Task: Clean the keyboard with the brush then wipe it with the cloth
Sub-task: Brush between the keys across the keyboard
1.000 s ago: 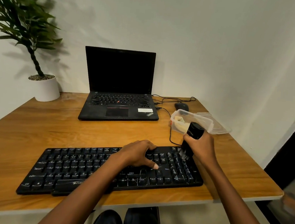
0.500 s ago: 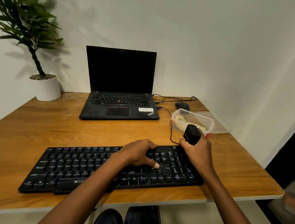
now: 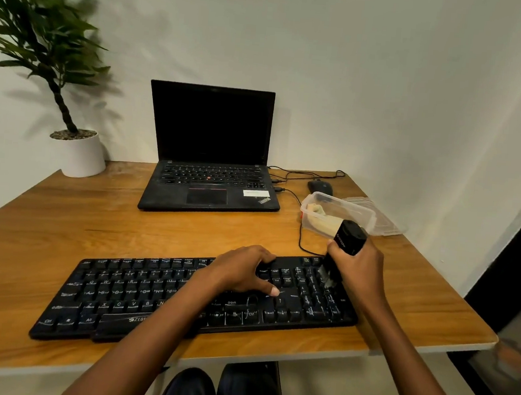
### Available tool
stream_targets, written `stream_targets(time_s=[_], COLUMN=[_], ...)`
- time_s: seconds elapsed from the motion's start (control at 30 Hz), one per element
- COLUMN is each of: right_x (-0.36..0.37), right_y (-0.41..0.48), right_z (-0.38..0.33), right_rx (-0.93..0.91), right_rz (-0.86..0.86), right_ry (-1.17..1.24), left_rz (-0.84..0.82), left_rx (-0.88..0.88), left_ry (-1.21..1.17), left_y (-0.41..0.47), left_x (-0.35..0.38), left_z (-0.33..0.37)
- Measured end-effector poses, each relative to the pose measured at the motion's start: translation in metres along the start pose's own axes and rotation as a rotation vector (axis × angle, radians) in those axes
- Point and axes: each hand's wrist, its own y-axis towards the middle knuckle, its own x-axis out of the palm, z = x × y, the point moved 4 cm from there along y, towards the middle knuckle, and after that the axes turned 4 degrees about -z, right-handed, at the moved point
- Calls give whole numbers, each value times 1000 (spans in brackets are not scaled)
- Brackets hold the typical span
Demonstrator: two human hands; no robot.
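A black keyboard (image 3: 137,293) lies along the front of the wooden desk. My right hand (image 3: 358,270) grips a black brush (image 3: 345,242) by its thick handle. Its bristles point down and touch the keys at the keyboard's far right corner. My left hand (image 3: 241,273) rests on the keyboard right of its middle, fingers curved over the keys and the thumb stretched out. A beige cloth (image 3: 321,220) lies inside a clear plastic box (image 3: 357,210) behind the brush.
An open black laptop (image 3: 209,158) stands at the back of the desk (image 3: 62,221). A mouse (image 3: 320,186) and cables lie to its right. The box's lid (image 3: 386,222) rests beside the box. A potted plant (image 3: 77,153) stands at the back left corner.
My right hand pushed the brush away to the keyboard's back edge, then drew it back and tilted it over the right-hand keys. My left hand has stayed in place.
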Motion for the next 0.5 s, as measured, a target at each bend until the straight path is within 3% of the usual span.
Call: stream_targets(time_s=[0.07,0.23,0.4,0.5], right_x=[4,0,15,9], right_y=[-6,-3,-8,-11], right_z=[-7,1,-18,-7], right_rx=[-62,90,-105,29], right_rz=[-1,-96,-20,-58], right_ry=[-53,135,-183,8], left_rz=[-2,-6,-5,-4], left_rx=[2,-3,-7,-12], left_ry=[4,3,-3,-14], left_y=[0,-1,-1,-1], left_x=[-1,0,0,0], left_z=[1,1,2,1])
